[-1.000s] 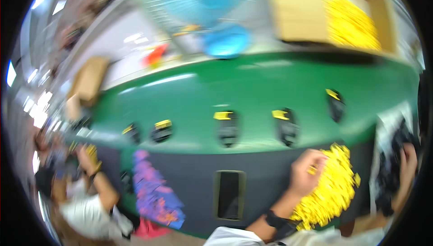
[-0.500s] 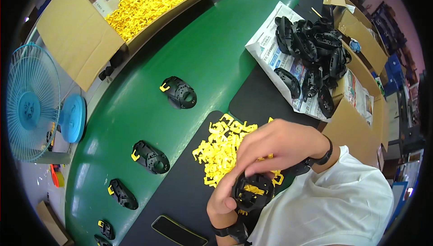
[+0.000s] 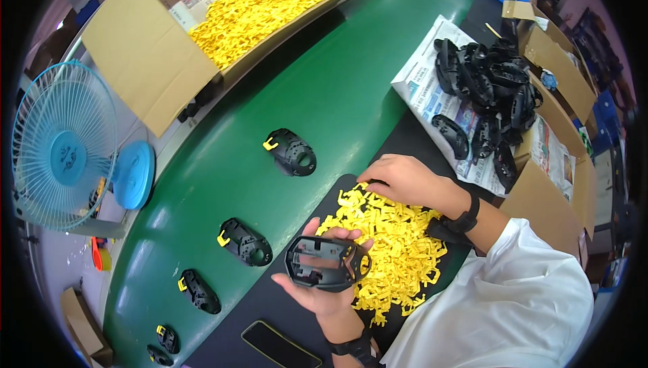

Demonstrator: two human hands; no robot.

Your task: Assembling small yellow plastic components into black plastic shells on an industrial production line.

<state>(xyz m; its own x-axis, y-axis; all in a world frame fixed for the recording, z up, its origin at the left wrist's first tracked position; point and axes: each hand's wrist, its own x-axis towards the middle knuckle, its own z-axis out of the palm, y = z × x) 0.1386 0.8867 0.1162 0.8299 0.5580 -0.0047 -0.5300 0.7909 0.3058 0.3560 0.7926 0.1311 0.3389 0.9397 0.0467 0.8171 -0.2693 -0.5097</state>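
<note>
A black hollow plastic shell [image 3: 316, 275] lies in my left hand [image 3: 329, 300], its open inside facing up. The palm is under it and the fingers curl along its far side. My right hand [image 3: 410, 180] is at the far edge of a heap of yellow plastic clips [image 3: 395, 253], fingers bent downward. A yellow clip [image 3: 364, 185] shows at its fingertips, which partly hide it. On the green surface to the left stand several black shells, each with a yellow clip on one end; the nearest ones are a shell [image 3: 253, 243] and another [image 3: 293, 154].
A phone [image 3: 280, 345] lies on the black mat [image 3: 233, 307]. Black shells [image 3: 489, 85] are piled on newspaper [image 3: 422, 85] at the right, beside cardboard boxes [image 3: 543, 189]. Across the green table [image 3: 351, 78] a carton [image 3: 152, 58] holds many yellow clips. A blue fan [image 3: 67, 149] stands far left.
My right hand has left the shell and moved out to the far edge of the clip heap. My left hand has turned the shell and shifted it left. The whole view has shifted slightly.
</note>
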